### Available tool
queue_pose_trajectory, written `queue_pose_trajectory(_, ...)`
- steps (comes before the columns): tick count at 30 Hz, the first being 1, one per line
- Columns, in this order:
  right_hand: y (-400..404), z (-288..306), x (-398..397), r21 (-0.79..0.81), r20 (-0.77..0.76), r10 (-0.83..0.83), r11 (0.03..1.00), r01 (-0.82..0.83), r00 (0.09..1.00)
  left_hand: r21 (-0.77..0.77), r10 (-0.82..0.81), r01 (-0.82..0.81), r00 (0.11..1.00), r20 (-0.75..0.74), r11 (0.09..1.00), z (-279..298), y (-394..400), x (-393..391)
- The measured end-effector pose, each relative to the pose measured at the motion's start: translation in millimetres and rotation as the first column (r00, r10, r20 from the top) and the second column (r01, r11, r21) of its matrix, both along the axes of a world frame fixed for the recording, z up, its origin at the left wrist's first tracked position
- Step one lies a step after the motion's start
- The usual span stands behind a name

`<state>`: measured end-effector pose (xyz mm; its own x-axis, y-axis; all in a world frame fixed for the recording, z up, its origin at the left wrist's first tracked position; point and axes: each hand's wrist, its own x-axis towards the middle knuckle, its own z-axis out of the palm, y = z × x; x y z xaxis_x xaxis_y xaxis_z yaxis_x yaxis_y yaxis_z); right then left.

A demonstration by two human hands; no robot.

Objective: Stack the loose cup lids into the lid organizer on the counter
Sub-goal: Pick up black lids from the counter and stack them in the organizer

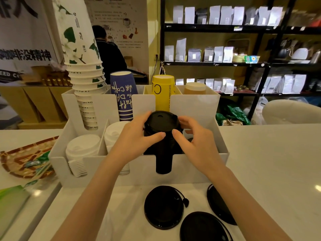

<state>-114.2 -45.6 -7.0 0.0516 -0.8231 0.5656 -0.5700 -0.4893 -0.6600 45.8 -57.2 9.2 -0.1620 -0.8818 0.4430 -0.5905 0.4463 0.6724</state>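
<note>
Three loose round black plastic cup lids are lying on the pale worktop (260,153) at the near edge: one in the middle (163,206), one nearer and to the right of it (203,226), partly cut by the frame, and one further right (219,204), partly hidden under the right forearm. The middle lid and the nearest one are looking to touch at their rims.

Just beyond them the white plastic lid organizer (199,164) is standing on the worktop. In its near row, stacks of white plastic lids (81,150) are sitting in the left compartments, and a stack of black lids (162,134) is filling a compartment in the middle, rising above the front wall.

Both hands are closing around the top of this black stack. The left hand (133,136) is gripping it from the left and the right hand (194,136) from the right; the fingers (156,135) of both are clamped on the top lids, with the two thumbs almost meeting at the near side.

In the far row, a tall stack of white paper cups with green leaves (83,70), a blue paper cup stack (123,96) and a yellow paper cup stack (163,93) are standing upside down.

Far behind, black metal shelves (225,28) are carrying silver bags.
</note>
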Motion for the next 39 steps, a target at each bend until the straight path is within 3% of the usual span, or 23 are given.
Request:
queue_pose_trajectory(9,-1.3,-5.3,-0.8,-0.043,-0.048,-0.025,0.999,0.023,0.999,0.030,-0.031,0.031,1.000,0.001,0.999,-0.1,3.4,-4.7)
queue_pose_trajectory(15,5.8,-14.7,0.8,0.002,-0.054,0.001,1.000,-0.001,0.999,0.076,0.038,-0.039,0.999,0.010,0.996,-6.4,1.2,-7.0)
queue_pose_trajectory(18,14.8,-16.4,-3.7,0.075,0.084,0.066,0.995,-0.072,0.994,0.029,0.040,-0.041,0.999,0.019,0.999,-7.6,4.8,-9.1)
queue_pose_trajectory(21,33.6,-33.4,-7.7,0.038,0.142,0.063,0.997,-0.069,0.988,-0.017,0.053,-0.052,0.999,0.015,0.998,-10.7,8.2,-12.0)
queue_pose_trajectory(23,49.3,-50.6,-9.6,0.099,0.075,0.099,0.989,-0.107,0.992,-0.057,0.070,-0.069,0.998,0.010,0.996,-13.6,11.9,-14.0)
queue_pose_trajectory(25,62.3,-66.6,-13.1,0.183,-0.101,0.132,0.977,-0.112,0.986,-0.073,0.078,-0.078,0.997,0.007,0.994,-18.0,14.5,-15.4)
queue_pose_trajectory(28,70.6,-82.1,-19.2,0.283,-0.387,0.200,0.955,-0.091,0.900,-0.036,0.089,-0.087,0.996,0.032,0.996,-27.1,20.3,-16.0)
queue_pose_trajectory(30,72.3,-83.6,-20.9,0.352,-0.497,0.242,0.934,-0.061,0.833,-0.028,0.090,-0.089,0.995,0.045,0.996,-33.5,30.4,-16.1)
queue_pose_trajectory(35,72.4,-85.8,-23.8,0.416,-0.533,0.294,0.908,-0.057,0.793,-0.142,0.017,-0.005,0.997,0.081,0.990,-64.9,77.0,-11.3)
queue_pose_trajectory(39,70.7,-91.1,-24.5,0.429,-0.512,0.317,0.900,-0.082,0.799,0.055,-0.078,0.072,0.989,0.126,0.996,-98.3,105.6,-6.2)
